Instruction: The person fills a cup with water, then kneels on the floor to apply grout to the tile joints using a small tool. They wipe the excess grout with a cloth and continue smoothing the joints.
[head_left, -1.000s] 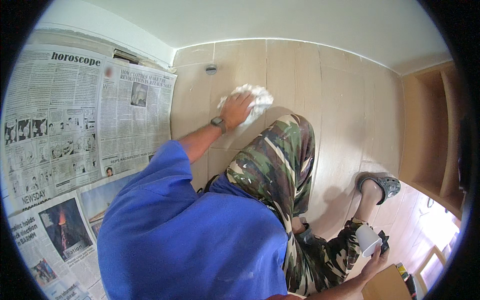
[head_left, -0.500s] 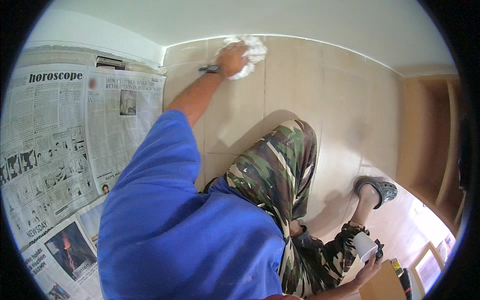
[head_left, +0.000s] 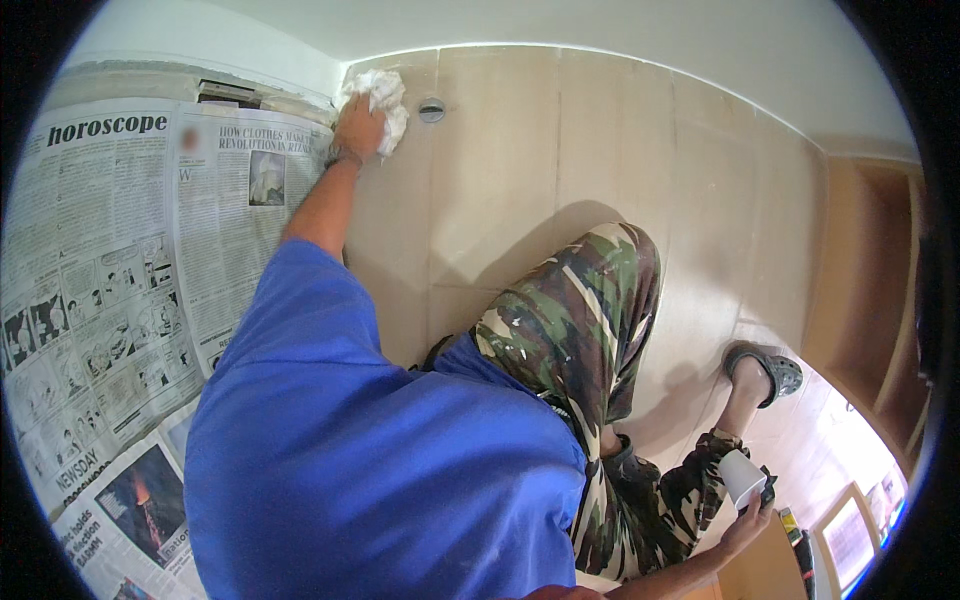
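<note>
My left hand (head_left: 360, 130) reaches to the far left corner of the beige tiled floor (head_left: 500, 170). Its fingers press on a crumpled white cloth (head_left: 392, 105), which lies against the floor beside the wall. Just right of the cloth a round metal floor drain (head_left: 431, 110) shows. Low on the right, my right hand (head_left: 748, 522) grips a white cup (head_left: 741, 476), tilted, next to my lower leg. Something small and black (head_left: 768, 487) sits at the cup's far side; what it is I cannot make out.
Newspaper sheets (head_left: 100, 240) cover the left side. A pale wall (head_left: 600, 25) bounds the floor at the far edge. Wooden shelving (head_left: 860, 260) stands at right, with a wooden frame (head_left: 850, 545) below. My camouflage-trousered knee (head_left: 600, 290) and dark clog (head_left: 785, 377) take up floor space.
My left hand has slid the white cloth leftward along the wall into the corner, baring the floor drain. My right hand still holds the cup in nearly the same place.
</note>
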